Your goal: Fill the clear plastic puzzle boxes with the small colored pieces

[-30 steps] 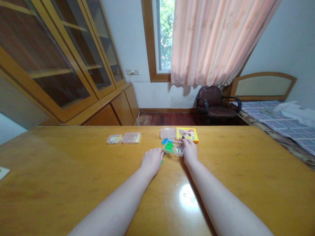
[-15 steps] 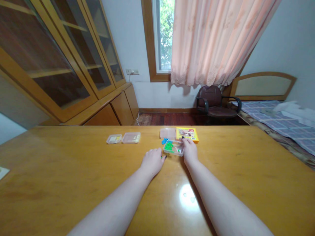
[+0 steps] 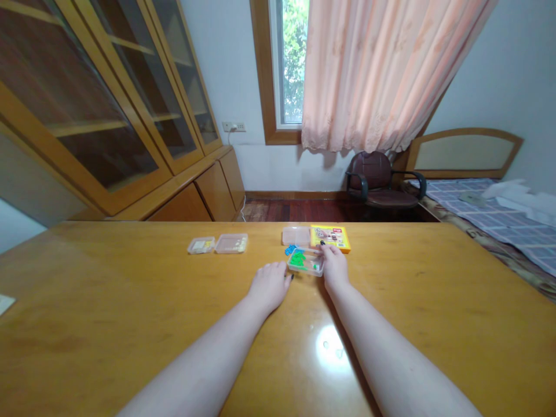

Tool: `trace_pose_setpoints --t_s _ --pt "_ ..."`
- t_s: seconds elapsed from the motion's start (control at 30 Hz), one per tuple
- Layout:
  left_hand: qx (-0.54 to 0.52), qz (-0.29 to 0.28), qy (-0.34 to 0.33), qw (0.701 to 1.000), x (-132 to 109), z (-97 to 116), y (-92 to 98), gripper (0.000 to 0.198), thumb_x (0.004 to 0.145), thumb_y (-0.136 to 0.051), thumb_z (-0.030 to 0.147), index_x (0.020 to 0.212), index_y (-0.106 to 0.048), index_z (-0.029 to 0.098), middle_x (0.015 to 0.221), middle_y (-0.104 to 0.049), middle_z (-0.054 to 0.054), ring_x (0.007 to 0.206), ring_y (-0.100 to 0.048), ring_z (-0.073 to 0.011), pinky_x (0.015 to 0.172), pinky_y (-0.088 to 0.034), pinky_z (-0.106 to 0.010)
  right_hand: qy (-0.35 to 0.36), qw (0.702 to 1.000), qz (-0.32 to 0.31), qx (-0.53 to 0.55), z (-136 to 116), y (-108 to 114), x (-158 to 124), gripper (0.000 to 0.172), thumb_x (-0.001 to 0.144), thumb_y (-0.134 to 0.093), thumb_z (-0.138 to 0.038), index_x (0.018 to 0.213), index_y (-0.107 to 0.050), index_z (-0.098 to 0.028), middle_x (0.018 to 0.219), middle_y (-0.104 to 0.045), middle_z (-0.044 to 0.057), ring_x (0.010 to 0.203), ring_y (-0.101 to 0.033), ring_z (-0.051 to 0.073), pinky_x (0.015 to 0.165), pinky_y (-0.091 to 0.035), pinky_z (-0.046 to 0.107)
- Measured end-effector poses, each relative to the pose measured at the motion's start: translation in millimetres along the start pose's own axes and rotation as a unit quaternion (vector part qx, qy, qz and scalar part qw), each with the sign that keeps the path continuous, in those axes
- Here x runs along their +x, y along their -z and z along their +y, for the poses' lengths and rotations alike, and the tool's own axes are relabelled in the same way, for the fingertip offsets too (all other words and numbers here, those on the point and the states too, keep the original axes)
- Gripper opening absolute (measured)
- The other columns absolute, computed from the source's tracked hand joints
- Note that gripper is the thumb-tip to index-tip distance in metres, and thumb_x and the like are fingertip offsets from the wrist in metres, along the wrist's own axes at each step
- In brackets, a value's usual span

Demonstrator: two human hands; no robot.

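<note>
My right hand (image 3: 335,267) grips the right end of a clear plastic box (image 3: 313,271). Small bright green pieces (image 3: 297,260) lie heaped in the box's left half, with a stray green bit near its right end. Close to the box's left side, my left hand (image 3: 270,284) is curled palm down. Its thumb points toward the box, and the fingertips and anything between them are hidden. Behind the box is a small pile of blue pieces (image 3: 290,249). Farther back sit a pale clear lid or tray (image 3: 296,236) and a yellow printed box (image 3: 330,237).
To the left on the wooden table (image 3: 130,301) are a small clear container (image 3: 201,245) and a larger one (image 3: 231,244), both with pale pieces. A white item (image 3: 6,303) lies at the left edge. An office chair (image 3: 377,179) stands beyond the table.
Both hands and the box keep nearly the same place. The small green spot seen by my left thumb earlier no longer shows.
</note>
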State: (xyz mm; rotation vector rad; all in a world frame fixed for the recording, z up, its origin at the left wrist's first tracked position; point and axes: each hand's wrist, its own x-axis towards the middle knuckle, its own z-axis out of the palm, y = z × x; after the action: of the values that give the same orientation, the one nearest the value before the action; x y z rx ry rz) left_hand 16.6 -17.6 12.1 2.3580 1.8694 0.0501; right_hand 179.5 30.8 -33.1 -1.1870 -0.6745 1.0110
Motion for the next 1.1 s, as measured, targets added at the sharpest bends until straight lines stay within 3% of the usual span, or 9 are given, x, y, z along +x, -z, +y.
trace_pose_setpoints --t_s 0.4,0.77,1.1 --pt "-0.014 0.000 -0.033 0.999 -3 0 2.9 0.036 0.081 -0.045 0.047 0.104 -0.051 0.020 0.101 -0.059 -0.010 0.098 -0.053 -0.0241 0.084 -0.038 -0.035 -0.018 1.000 0.002 0.013 -6 -3 -2 0.028 0.059 -0.064 -0.044 0.066 -0.060 -0.017 0.056 -0.057 -0.002 0.051 -0.049 0.012 0.051 -0.039 0.024" --pt "-0.001 -0.003 -0.015 1.000 3 -2 -2.7 0.021 0.085 -0.044 0.036 0.093 -0.052 0.019 0.095 -0.059 -0.007 0.093 -0.055 -0.0219 0.078 -0.040 -0.032 -0.008 1.000 0.004 0.002 -3 -1 -2 0.026 0.060 -0.063 -0.042 0.066 -0.059 -0.017 0.058 -0.058 -0.002 0.053 -0.051 0.013 0.054 -0.040 0.025" --pt "0.009 0.027 -0.036 0.999 9 -9 -11.5 0.020 0.085 -0.044 0.037 0.087 -0.052 0.020 0.088 -0.060 -0.005 0.084 -0.057 -0.0210 0.070 -0.041 -0.031 -0.007 1.000 0.002 -0.006 -3 -1 -1 0.027 0.061 -0.062 -0.043 0.069 -0.061 -0.017 0.060 -0.059 -0.001 0.055 -0.052 0.014 0.054 -0.040 0.025"
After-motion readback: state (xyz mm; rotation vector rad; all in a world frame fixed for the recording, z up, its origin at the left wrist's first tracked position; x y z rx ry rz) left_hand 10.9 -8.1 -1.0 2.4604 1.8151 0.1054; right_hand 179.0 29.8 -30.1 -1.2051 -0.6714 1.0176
